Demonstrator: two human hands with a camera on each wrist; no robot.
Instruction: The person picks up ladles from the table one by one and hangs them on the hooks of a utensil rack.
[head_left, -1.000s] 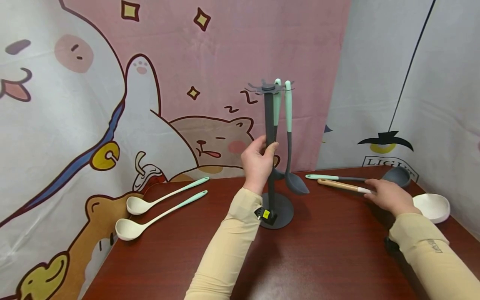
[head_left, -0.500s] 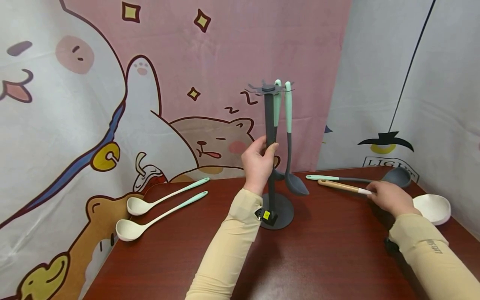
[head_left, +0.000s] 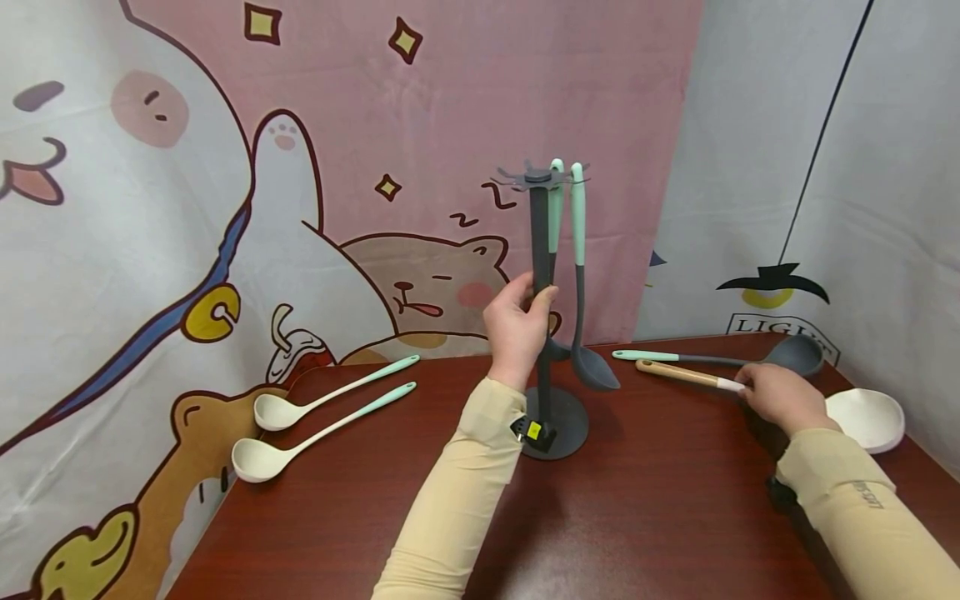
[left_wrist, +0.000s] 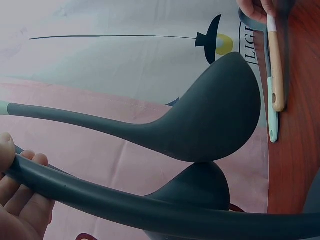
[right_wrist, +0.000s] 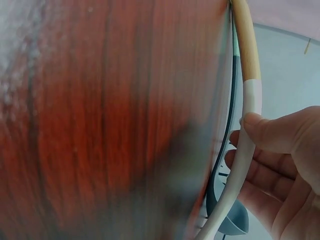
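My left hand (head_left: 517, 327) grips the dark grey pole of an upright utensil stand (head_left: 543, 367). Two ladles with mint handles and grey bowls hang from its hooks; the nearer ladle (head_left: 595, 367) partly covers the other in the left wrist view. On the right, my right hand (head_left: 784, 395) pinches the white shaft of a ladle with a wooden handle (head_left: 678, 372). In the right wrist view the thumb and fingers close round that white shaft (right_wrist: 243, 150). Its white bowl (head_left: 866, 419) shows beyond the hand, which hides the middle of the shaft.
Behind the right hand lies another grey ladle (head_left: 793, 355) with a mint handle. Two white ladles with mint handles, one farther (head_left: 277, 412) and one nearer (head_left: 258, 460), lie at the left of the brown table (head_left: 645, 517). A printed cloth hangs behind.
My right hand's fingers have drawn in around the white shaft, and the white bowl has shifted slightly to the right. The left hand and the stand stay put.
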